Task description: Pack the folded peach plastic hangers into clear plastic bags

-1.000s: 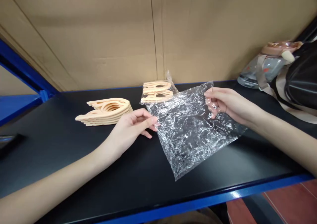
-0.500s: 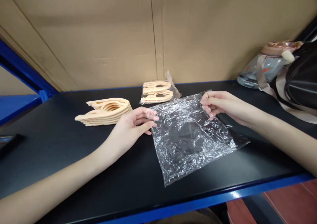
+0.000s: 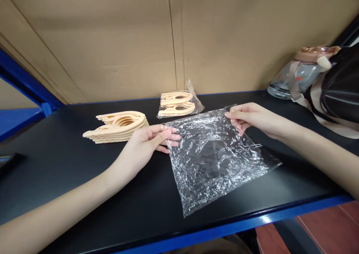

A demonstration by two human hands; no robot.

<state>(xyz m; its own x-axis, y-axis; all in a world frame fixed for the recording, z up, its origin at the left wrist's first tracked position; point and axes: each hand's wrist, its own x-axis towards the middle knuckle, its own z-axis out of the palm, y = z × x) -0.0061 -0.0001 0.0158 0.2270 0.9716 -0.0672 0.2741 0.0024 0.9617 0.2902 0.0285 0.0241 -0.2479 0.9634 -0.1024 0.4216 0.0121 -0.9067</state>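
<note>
A clear, crinkled plastic bag (image 3: 213, 160) hangs flat between my hands, tilted above the black tabletop. My left hand (image 3: 153, 140) pinches its upper left corner, thumb on the near side and fingers behind the film. At the upper right corner, my right hand (image 3: 246, 118) grips the edge between thumb and curled fingers. Just left of my left hand lies a stack of cream folding hangers (image 3: 120, 127), several deep. Beyond the bag rests a clear packet of cream hangers (image 3: 178, 104), near the back wall.
A brown cardboard panel (image 3: 117, 52) closes off the back. At the right stand a clear water bottle (image 3: 301, 74) with a strap and a black bag (image 3: 342, 85). A dark object (image 3: 9, 162) sits at the left. The black table (image 3: 117, 213) has a blue front edge.
My left hand has shifted slightly left along with the bag's left corner, and its thumb now presses closer to the fingers. The bag looks more spread; its lower corner sits slightly lower.
</note>
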